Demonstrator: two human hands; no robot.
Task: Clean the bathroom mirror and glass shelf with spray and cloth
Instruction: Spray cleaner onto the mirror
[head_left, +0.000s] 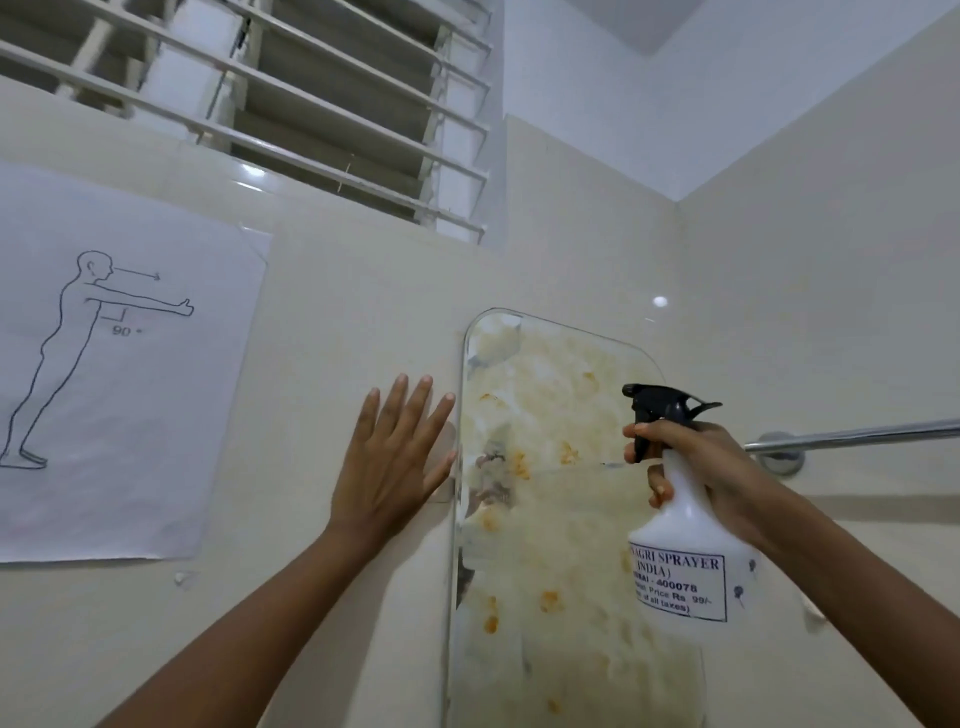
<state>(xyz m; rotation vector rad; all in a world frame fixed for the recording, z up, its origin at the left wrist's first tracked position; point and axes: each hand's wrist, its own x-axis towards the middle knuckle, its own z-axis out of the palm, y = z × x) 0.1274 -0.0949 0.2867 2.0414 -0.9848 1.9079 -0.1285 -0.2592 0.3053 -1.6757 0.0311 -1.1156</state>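
Note:
A tall mirror (550, 519) with rounded corners hangs on the tiled wall, smeared with whitish and orange stains. My left hand (395, 457) lies flat and spread on the wall, its fingertips at the mirror's left edge. My right hand (696, 467) grips the neck of a white spray bottle (685, 566) with a black trigger head, held in front of the mirror's right side, nozzle pointing left at the glass. One finger rests on the trigger. No cloth and no glass shelf are in view.
A chrome towel rail (852, 434) juts from the right wall just behind my right hand. A paper poster (119, 374) with a standing figure is taped to the wall at left. A louvred window (322, 104) with bars sits above.

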